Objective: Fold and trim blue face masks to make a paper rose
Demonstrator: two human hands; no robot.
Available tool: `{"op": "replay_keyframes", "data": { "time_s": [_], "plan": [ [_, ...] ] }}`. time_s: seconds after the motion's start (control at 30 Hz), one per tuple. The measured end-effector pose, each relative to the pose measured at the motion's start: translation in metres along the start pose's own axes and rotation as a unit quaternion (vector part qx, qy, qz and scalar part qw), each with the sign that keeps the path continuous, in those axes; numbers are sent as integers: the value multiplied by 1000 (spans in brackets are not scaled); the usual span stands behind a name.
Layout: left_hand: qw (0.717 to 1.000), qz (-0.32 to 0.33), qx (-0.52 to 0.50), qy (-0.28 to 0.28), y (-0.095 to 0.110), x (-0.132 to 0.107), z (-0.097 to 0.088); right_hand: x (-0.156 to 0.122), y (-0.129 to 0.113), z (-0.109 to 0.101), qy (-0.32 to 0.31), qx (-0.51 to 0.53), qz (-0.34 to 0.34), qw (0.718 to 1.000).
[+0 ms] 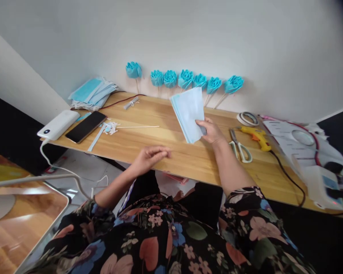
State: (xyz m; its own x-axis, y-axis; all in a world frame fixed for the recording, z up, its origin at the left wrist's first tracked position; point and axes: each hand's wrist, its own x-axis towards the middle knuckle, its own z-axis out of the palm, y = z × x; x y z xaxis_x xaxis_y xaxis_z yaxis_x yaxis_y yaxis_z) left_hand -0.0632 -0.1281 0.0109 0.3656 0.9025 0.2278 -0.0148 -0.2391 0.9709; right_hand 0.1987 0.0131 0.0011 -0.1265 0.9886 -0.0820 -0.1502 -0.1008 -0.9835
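My right hand (210, 130) pinches the lower corner of a light blue sheet of mask fabric (188, 111) and holds it up above the wooden table (171, 152). My left hand (150, 156) hovers over the table's near edge, fingers loosely extended and holding nothing. Several blue fabric roses on sticks (185, 79) lean against the wall behind the sheet. A thin wooden stick (137, 126) lies on the table to the left, beside some white ear-loop scraps (111, 128).
A pile of blue face masks (91, 93), a white power bank (58, 124) and a phone (85, 126) are at the left end. Scissors (240, 146), a yellow glue gun (256, 136), tape rolls (247, 118) and white devices (320, 179) sit to the right.
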Motion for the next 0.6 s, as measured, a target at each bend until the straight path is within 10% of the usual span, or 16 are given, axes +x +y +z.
{"op": "replay_keyframes", "data": {
  "time_s": [0.13,0.37,0.6],
  "plan": [
    [973,57,217,47,-3,48,-32,2,1,-1,6,-1,3,1000],
    [799,-23,601,23,-37,83,-99,2,-5,-6,38,27,-21,999],
    [743,-59,666,-29,-42,93,-97,0,-3,-4,9,20,-13,1000]
  ]
}}
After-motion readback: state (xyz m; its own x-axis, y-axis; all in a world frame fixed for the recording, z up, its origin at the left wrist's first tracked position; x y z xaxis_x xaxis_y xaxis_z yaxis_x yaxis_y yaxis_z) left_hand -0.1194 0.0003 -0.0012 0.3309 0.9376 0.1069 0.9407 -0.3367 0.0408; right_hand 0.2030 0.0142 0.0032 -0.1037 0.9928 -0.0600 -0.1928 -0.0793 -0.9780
